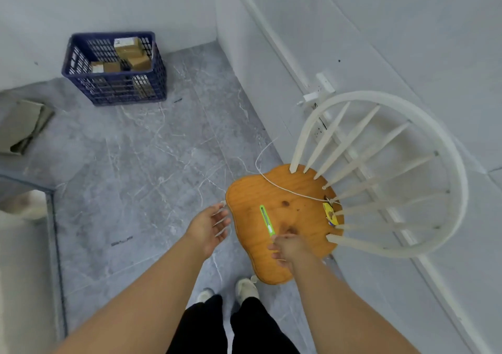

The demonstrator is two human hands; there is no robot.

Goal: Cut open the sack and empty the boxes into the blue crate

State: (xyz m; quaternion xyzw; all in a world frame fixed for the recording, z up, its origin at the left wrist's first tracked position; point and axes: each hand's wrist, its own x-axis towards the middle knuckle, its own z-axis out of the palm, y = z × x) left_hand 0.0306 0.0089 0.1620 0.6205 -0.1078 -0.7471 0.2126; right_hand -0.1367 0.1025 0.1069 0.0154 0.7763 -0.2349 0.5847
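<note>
A blue crate (114, 87) stands on the floor at the far left by the wall, with several brown cardboard boxes (129, 52) inside. A folded pale sack (23, 126) lies on the floor at the left edge. A green utility knife (266, 220) lies on the orange wooden chair seat (296, 193). My right hand (288, 247) hovers at the knife's near end, fingers curled, touching or just off it. My left hand (207, 227) is open with fingers spread, left of the seat's edge, holding nothing.
The chair has a white spindle back (407, 169) against the right wall. A white string (274, 182) and a yellow tag (330, 213) lie on the seat. My feet (245, 290) stand just below the chair. A step edge runs along the left.
</note>
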